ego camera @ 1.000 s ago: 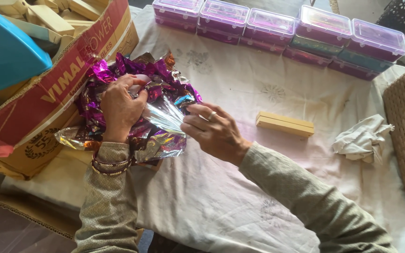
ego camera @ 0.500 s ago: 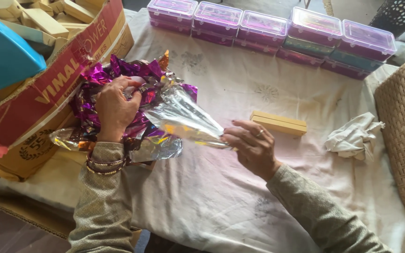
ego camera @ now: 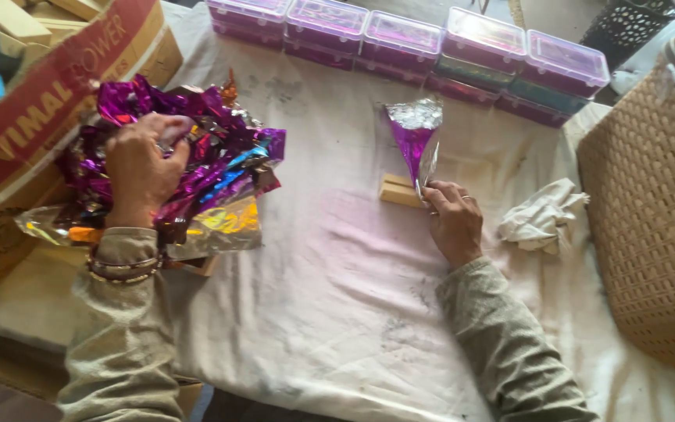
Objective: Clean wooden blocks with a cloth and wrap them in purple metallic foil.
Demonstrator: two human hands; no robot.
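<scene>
Head view: the right hand (ego camera: 455,223) pinches the narrow tip of a purple foil cone (ego camera: 416,141), whose long axis runs up and away, wide mouth pointing toward the lidded boxes (ego camera: 408,39). The left hand (ego camera: 138,168), fingers curled, presses the foil wrapper pile (ego camera: 212,168), well apart to the left.

this looks like a small home workshop for hand packing. a white cloth (ego camera: 337,312), stained and creased, covers the table. along its far edge runs a row of lidded plastic boxes (ego camera: 408,39). at the left edge sits a cardboard carton (ego camera: 48,117) of wooden blocks beside a heap of shiny foil wrappers (ego camera: 197,156). a woven basket (ego camera: 650,219) stands at the right edge.
</scene>
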